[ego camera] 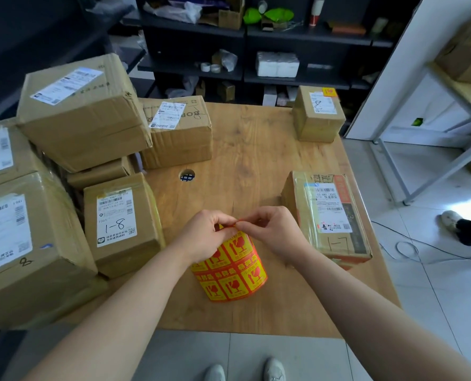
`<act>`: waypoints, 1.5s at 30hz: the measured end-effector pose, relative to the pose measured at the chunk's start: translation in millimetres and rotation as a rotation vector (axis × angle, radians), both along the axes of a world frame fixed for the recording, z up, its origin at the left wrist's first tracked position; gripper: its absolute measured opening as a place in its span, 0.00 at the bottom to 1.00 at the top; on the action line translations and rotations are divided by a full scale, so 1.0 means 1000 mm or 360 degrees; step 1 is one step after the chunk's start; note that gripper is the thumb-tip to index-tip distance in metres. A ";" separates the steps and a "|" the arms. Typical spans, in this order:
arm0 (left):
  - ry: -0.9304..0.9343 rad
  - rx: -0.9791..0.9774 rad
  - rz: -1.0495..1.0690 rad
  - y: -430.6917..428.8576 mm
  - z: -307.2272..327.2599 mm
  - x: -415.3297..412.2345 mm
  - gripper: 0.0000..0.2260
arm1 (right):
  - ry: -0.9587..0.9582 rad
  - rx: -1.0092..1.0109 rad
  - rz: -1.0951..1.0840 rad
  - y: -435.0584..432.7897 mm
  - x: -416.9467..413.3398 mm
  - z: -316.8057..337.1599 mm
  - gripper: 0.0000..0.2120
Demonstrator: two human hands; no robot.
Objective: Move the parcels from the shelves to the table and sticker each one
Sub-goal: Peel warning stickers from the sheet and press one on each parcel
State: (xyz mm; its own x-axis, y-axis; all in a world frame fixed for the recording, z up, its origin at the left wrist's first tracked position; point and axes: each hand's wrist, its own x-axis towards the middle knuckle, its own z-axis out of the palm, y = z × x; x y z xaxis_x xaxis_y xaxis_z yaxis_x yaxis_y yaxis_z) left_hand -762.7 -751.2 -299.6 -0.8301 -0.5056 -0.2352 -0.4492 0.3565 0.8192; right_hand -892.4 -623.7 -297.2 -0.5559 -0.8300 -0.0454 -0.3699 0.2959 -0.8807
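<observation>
Every container in view is a sealed cardboard parcel, so the contents cannot be seen. On the left of the wooden surface (250, 160) several are piled together: a big taped box (22, 243) at the near edge, a smaller parcel marked "1-8" (121, 224) just beside it, and a large tilted box (80, 114) resting on others behind. A labelled box (179, 130) stands further back. To the right, a tape-wrapped parcel (327, 213) lies near the hands. A small parcel (318, 116) sits alone at the far right corner, with a yellow-orange sticker on its top.

Between the two groups, a yellow sticker roll (234, 273) printed with red fragile marks stands at the near middle. The left hand (204, 237) curls round its top. The right hand (272, 229) pinches the sticker end (233, 224) between thumb and forefinger at the roll's upper edge.

A round cable hole (187, 176) is cut in the surface. Behind it, dark shelves (245, 37) hold tape rolls (211, 67), a white foam block (277, 64), bags and small cartons. A pale metal rack (421, 166) stands on the tiled floor at right, near loose cables (407, 248) and another person's shoe (450, 218).
</observation>
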 end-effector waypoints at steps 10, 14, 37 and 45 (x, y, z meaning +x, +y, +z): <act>-0.0063 -0.0006 0.0055 0.014 0.010 -0.002 0.06 | 0.0101 0.0049 0.0018 0.010 0.001 0.005 0.04; -0.0073 -0.0038 0.0031 0.018 0.011 -0.001 0.07 | 0.0030 0.0046 -0.0048 0.012 -0.002 0.002 0.05; 0.0110 -0.0058 0.0168 0.031 0.021 0.003 0.05 | -0.0026 -0.0021 -0.0098 0.019 0.007 0.008 0.02; 0.0081 -0.0019 0.0186 0.031 0.022 0.004 0.04 | -0.0175 -0.0017 -0.0068 0.023 0.003 0.009 0.05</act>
State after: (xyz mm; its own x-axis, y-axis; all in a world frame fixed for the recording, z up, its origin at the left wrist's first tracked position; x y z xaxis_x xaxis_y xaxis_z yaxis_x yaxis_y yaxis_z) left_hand -759.0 -719.8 -277.8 -0.7760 -0.6021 -0.1880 -0.4464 0.3137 0.8380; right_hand -889.7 -601.2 -287.9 -0.5828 -0.8065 -0.0995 -0.2582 0.2999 -0.9184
